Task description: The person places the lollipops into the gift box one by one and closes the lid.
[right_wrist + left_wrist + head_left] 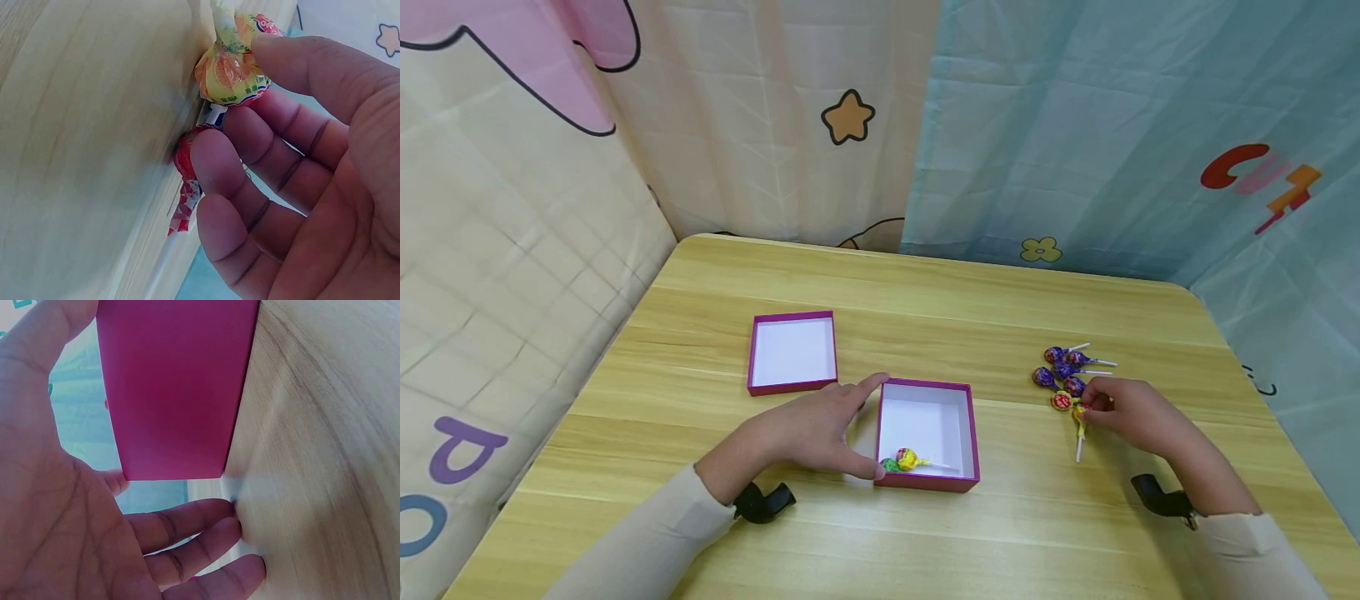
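My left hand [823,425] holds the left side of an open magenta box [974,442], thumb at the near corner and index finger at the far corner. In the left wrist view the other fingers extend loosely below the box's outer wall [175,394]. A yellow lollipop [907,459] and a green lollipop [889,465] lie inside along the near wall. On the right, my right hand [1138,417] pinches a yellow-wrapped lollipop [228,75] between thumb and fingers at the table surface. Beside those fingers is a red-wrapped lollipop [184,156], partly hidden.
A matching magenta lid [793,352], white inside, lies left of the box. Several purple lollipops [1063,370] and another yellow one [1062,401] are clustered just beyond my right hand. Printed curtains [775,125] hang behind the wooden table [910,542].
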The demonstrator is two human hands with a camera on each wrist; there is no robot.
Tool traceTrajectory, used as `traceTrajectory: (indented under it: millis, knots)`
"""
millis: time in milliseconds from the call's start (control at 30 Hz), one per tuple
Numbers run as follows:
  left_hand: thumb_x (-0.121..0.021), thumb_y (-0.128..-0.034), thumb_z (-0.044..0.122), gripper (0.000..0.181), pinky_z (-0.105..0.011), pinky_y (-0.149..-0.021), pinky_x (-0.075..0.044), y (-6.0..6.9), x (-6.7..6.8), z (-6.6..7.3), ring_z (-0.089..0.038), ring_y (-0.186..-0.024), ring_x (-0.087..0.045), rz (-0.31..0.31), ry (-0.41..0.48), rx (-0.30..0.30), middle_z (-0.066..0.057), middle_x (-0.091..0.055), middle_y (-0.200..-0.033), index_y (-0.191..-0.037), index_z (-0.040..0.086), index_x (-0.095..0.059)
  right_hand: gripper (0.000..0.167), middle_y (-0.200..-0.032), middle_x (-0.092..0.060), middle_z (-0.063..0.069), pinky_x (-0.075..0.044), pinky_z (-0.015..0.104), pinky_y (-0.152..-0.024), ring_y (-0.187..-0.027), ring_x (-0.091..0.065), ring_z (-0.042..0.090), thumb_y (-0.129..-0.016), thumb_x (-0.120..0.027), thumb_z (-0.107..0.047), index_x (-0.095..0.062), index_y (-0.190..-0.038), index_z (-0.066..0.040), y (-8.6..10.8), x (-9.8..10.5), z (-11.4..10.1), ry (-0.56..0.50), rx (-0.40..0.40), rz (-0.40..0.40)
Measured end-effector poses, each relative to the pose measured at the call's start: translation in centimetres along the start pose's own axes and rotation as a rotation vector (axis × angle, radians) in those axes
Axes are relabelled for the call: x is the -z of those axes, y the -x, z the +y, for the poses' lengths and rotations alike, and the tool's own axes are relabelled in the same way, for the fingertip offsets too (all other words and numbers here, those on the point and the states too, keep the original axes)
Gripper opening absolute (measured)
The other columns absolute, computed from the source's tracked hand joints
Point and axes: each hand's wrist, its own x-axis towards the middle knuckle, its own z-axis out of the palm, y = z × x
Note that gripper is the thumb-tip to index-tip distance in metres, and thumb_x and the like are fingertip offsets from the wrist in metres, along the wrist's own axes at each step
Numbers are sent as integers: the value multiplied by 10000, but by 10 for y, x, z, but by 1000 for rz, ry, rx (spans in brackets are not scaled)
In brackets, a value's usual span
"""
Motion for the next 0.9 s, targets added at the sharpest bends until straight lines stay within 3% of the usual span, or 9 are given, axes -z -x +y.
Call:
traceTrajectory:
  millis: [333,567,900]
  knots:
    - [-698,-677,775,1179,-458,-1054,-395,-1,-1,-1,-218,-1351,-408,2,-10,6,-23,-452,-1491,-1599,294,-143,128,-761,-580,-54,-385,300,-578,-679,-473,132,-885,-734,-93,-609,-860,-96,0,1,-1,-1,-1,-16]
    - [-693,-672,784,1182,-464,-1050,-399,-2,-2,-1,-215,-1350,-410,-3,-10,9,-17,-446,-1497,-1599,305,-138,105,-810,-620,-49,-452,309,-621,-722,-531,111,-859,-747,-88,-648,-893,-83,-1,-3,0,17,15,-30]
    - [-693,-679,776,1175,-466,-1058,-390,-1,0,-1,-215,-1365,-396,-8,-2,11,-18,-434,-1509,-1600,308,-134,126,-845,-627,-40,-476,298,-638,-775,-574,130,-866,-734,-82,-633,-941,-84,1,-2,-2,-29,14,-34]
